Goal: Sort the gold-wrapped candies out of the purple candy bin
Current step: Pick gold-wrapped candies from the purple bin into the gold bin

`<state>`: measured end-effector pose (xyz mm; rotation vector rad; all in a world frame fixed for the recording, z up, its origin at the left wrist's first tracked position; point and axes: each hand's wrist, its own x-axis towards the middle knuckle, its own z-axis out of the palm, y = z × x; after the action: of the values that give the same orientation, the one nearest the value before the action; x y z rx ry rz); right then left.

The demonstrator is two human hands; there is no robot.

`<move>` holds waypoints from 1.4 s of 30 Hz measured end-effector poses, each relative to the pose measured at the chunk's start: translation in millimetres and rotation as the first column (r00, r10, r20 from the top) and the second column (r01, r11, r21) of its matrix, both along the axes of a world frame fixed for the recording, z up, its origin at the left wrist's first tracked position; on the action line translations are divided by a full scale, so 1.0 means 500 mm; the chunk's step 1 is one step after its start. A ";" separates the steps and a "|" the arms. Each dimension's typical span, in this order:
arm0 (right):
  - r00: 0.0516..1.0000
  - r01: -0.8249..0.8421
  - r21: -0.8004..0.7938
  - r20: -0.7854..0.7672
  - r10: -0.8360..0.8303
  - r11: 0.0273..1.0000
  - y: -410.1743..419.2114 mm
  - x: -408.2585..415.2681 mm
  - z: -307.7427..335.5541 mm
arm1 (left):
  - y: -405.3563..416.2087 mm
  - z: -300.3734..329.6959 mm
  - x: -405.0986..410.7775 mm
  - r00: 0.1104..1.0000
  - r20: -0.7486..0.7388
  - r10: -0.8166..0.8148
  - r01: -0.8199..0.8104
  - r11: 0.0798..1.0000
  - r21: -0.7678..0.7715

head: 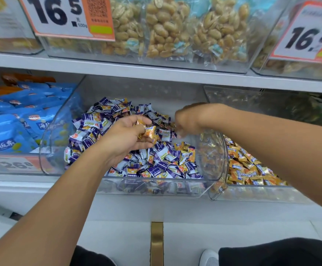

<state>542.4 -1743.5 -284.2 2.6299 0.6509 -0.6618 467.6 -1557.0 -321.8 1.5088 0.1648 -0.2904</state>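
While cupped in left hand [129, 135], gold candies [149, 130]

Both forearms are bare, with no sleeves, watch or rings in sight. Below them show black trousers [282, 252] and 1 pale grey shoe [209, 258] beside the trousers.

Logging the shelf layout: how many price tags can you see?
3. One reading 16.5 at upper left, one reading 16.8 at upper right, one reading 26.8, blurred, behind the clear bin front at lower left. Others may be out of frame.
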 end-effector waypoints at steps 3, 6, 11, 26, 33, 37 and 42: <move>0.999 -0.018 -0.188 -0.037 0.011 0.982 0.018 0.001 -0.037 | -0.007 -0.003 0.001 1.000 -0.027 -0.001 0.002 0.998 0.060; 0.995 0.040 -0.196 -0.081 -0.057 0.980 0.024 0.014 -0.066 | -0.005 -0.003 0.004 1.000 -0.025 -0.001 0.003 0.998 0.056; 0.949 0.215 -0.151 -0.200 -0.243 0.965 0.018 0.029 -0.095 | 0.003 -0.011 0.006 1.000 -0.012 -0.028 0.028 0.999 0.047; 0.946 0.212 0.339 -0.307 -0.105 0.917 -0.019 0.002 0.021 | 0.018 -0.026 0.000 0.997 0.070 -0.033 0.025 0.994 0.108; 0.827 0.556 0.825 -0.536 -0.170 0.101 -0.117 -0.151 0.097 | -0.009 0.024 -0.026 0.989 0.142 -0.027 0.040 0.995 -0.088; 0.683 0.671 0.639 -0.730 -0.020 -0.375 -0.176 -0.216 0.049 | -0.089 0.065 -0.056 0.976 0.212 -0.043 0.078 0.985 -0.156; 0.581 0.658 0.439 -0.813 0.042 -0.612 -0.273 -0.236 0.000 | -0.192 0.085 -0.073 0.961 0.235 -0.147 0.154 0.988 -0.013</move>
<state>424.6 -1880.1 -284.4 4.7870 -0.5351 -1.5861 431.2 -1652.9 -279.1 1.5143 -0.1420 -0.2333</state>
